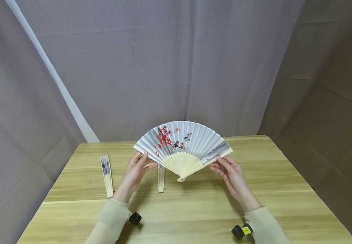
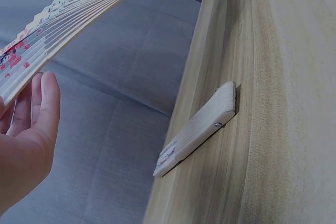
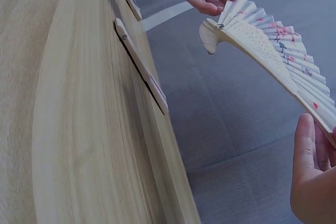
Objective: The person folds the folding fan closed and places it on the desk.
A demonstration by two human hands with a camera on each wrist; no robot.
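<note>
Above the middle of the wooden table, an opened folding fan is being held spread between both hands, its span running left to right and its pivot pointing down toward the person. The left hand is pinching the left outer rib; the right hand is pinching the right one, both equally close. Its pale leaf is showing red blossoms over bamboo slats. Two closed fans are lying flat on the table just left.

Spread plum-blossom paper fan, upright above table
</note>
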